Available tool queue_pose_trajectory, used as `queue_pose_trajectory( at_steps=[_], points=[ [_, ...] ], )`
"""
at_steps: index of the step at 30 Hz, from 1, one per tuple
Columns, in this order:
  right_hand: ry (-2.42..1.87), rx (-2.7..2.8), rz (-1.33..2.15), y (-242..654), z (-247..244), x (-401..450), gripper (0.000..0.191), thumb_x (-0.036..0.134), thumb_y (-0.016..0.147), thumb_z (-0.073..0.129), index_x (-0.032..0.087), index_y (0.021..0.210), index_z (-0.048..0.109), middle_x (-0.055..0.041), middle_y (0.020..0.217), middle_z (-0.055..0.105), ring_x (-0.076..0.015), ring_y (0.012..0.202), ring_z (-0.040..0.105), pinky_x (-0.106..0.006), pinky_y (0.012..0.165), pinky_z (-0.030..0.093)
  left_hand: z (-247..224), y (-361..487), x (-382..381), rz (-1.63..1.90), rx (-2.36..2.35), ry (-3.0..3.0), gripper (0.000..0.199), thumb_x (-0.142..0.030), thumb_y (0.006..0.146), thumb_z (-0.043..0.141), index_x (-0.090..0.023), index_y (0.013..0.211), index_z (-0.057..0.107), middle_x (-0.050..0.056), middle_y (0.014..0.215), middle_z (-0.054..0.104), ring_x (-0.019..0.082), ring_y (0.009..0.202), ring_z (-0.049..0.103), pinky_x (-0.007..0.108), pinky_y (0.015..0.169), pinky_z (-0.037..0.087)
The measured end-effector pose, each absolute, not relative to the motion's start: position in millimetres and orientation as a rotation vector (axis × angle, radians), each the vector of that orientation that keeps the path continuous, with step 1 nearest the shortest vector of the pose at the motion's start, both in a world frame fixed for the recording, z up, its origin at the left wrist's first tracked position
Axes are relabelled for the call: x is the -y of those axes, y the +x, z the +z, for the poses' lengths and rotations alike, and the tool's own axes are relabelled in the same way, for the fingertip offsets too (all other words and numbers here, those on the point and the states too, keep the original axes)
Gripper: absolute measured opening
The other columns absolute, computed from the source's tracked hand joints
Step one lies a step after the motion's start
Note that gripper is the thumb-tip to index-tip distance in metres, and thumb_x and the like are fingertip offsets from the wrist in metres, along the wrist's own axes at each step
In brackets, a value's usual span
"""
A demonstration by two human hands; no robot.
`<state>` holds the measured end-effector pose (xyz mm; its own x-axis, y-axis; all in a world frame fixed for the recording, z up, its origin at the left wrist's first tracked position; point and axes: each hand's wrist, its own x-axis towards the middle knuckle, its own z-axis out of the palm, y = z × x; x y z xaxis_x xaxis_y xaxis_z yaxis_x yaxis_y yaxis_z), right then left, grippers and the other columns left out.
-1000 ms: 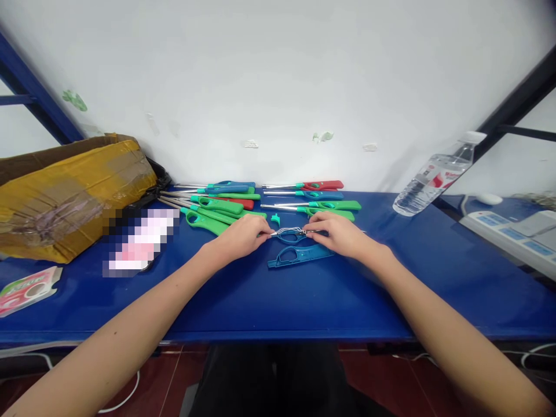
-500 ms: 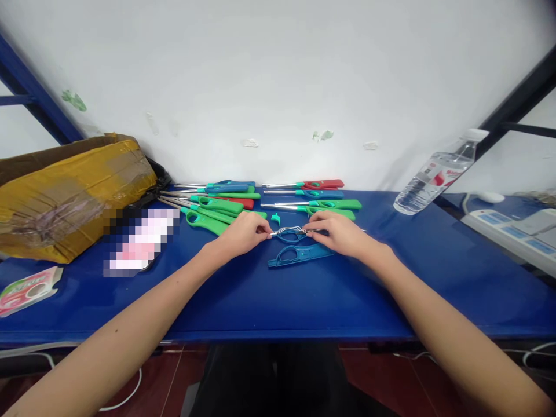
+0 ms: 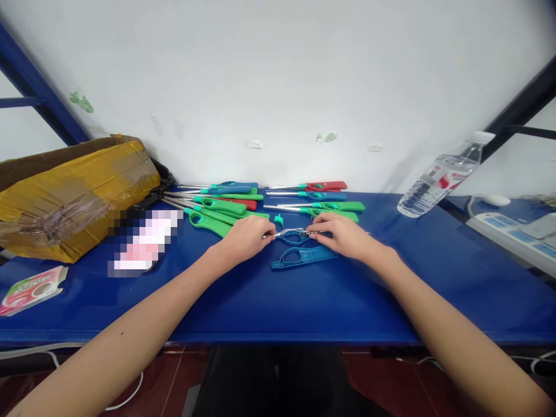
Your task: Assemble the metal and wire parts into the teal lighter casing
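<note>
My left hand [image 3: 249,238] pinches the end of a thin metal tube from which white wires [image 3: 290,231] run to the right. Under the wires lies one blue lighter handle half [image 3: 296,238] with a ring-shaped opening. My right hand [image 3: 341,234] is closed, thumb and fingers together, at a small dark part on the wires' other end. A thin rod end shows past that hand; its kind is hidden. Nearer me lies a second blue handle half [image 3: 304,256], inner side up. Just behind the wires sits a small teal trigger piece [image 3: 278,220].
Green, blue and red long-nosed lighters lie in a left pile [image 3: 223,205] and a right pile [image 3: 332,196] by the wall. A taped carton [image 3: 82,197] stands left. A water bottle [image 3: 445,176] and a white device [image 3: 512,234] are right.
The whole view has shifted slightly. Both hands keep their grips over the blue handle half, with hardly any movement.
</note>
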<state>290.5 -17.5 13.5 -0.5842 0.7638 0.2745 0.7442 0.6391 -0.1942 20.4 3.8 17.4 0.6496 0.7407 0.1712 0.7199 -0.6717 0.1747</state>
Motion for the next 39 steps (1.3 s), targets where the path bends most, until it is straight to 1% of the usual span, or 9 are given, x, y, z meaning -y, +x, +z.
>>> queue_pose_trajectory(
  at_steps=[11,15,22,27,29,31,35,39],
  points=[
    [-1.225,2.532,0.099,290,15,18,0.026,0.027,0.096,0.055,0.021,0.109,0.076,-0.0107,0.103,0.070,-0.0252,0.092,0.066,-0.039,0.081,0.052,22,15,-10,0.462,-1.204,2.684,0.014,-0.017,0.087,0.064,-0.020,0.092,0.077,0.004,0.087,0.076,0.020,0.080,0.068,0.028,0.070,0.046],
    [-1.226,2.532,0.102,290,15,18,0.026,0.027,0.096,0.055,0.021,0.110,0.076,-0.0108,0.104,0.070,-0.0253,0.094,0.066,-0.039,0.082,0.051,24,15,-11,0.474,-1.165,2.622,0.016,-0.016,0.087,0.061,-0.019,0.092,0.077,0.004,0.088,0.077,0.020,0.080,0.068,0.027,0.070,0.046],
    [-1.217,2.530,0.089,292,12,16,0.026,0.028,0.096,0.054,0.021,0.109,0.076,-0.0104,0.102,0.069,-0.0245,0.091,0.065,-0.037,0.080,0.051,22,14,-16,0.497,-1.119,2.503,0.018,-0.015,0.087,0.058,-0.017,0.087,0.076,0.003,0.082,0.076,0.017,0.073,0.068,0.024,0.068,0.048],
    [-1.222,2.537,0.076,290,14,17,0.025,0.026,0.095,0.055,0.020,0.108,0.076,-0.0103,0.101,0.070,-0.0242,0.091,0.065,-0.037,0.079,0.051,22,13,-20,0.526,-1.091,2.374,0.021,-0.016,0.085,0.059,-0.016,0.098,0.075,0.004,0.087,0.077,0.018,0.079,0.070,0.025,0.072,0.051],
    [-1.226,2.537,0.077,290,15,18,0.025,0.025,0.095,0.056,0.021,0.108,0.076,-0.0106,0.101,0.070,-0.0245,0.091,0.066,-0.037,0.079,0.052,24,12,-20,0.511,-1.062,2.348,0.022,-0.016,0.085,0.058,-0.016,0.099,0.075,0.005,0.090,0.077,0.017,0.080,0.071,0.025,0.072,0.052],
    [-1.228,2.534,0.081,290,16,18,0.025,0.025,0.094,0.056,0.021,0.108,0.076,-0.0109,0.101,0.070,-0.0248,0.091,0.066,-0.037,0.078,0.052,26,12,-19,0.484,-1.032,2.343,0.022,-0.016,0.085,0.057,-0.016,0.097,0.076,0.004,0.089,0.077,0.017,0.078,0.070,0.025,0.070,0.052],
    [-1.230,2.531,0.087,290,16,19,0.024,0.025,0.094,0.057,0.021,0.108,0.076,-0.0107,0.102,0.070,-0.0248,0.091,0.066,-0.037,0.078,0.052,31,14,-16,0.430,-1.012,2.244,0.023,-0.020,0.087,0.055,-0.013,0.099,0.074,0.005,0.081,0.075,0.016,0.071,0.068,0.025,0.066,0.052],
    [-1.238,2.539,0.082,290,16,19,0.025,0.025,0.094,0.056,0.020,0.108,0.076,-0.0110,0.102,0.070,-0.0250,0.091,0.066,-0.037,0.079,0.052,34,15,-13,0.394,-0.980,2.143,0.026,-0.025,0.090,0.053,-0.012,0.104,0.071,0.007,0.084,0.072,0.015,0.068,0.067,0.025,0.062,0.051]
  ],
)
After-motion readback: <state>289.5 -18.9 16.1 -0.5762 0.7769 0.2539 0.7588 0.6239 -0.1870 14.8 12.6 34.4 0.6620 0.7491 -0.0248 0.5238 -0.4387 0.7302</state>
